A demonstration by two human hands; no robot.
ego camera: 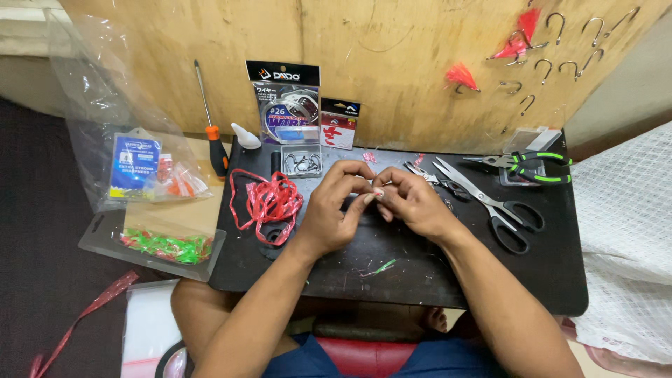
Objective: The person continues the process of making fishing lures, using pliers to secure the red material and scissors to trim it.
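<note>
My left hand point(334, 208) and my right hand point(413, 201) meet over the middle of a small black table point(546, 273). Their fingertips pinch together on a tiny pale item with a red tip point(378, 192); it is too small to make out. A tangle of red cord point(269, 199) lies just left of my left hand. Black-handled scissors point(493, 203) lie just right of my right hand. A short green strand point(381, 267) rests on the table below my hands.
Green-handled pliers point(532, 166) and a clear box of hooks point(302, 161) lie at the table's back. Packets point(285, 101) lean on a wooden board hung with hooks point(553, 49) and red lures. A screwdriver point(213, 140) and bagged green strands point(168, 245) sit left.
</note>
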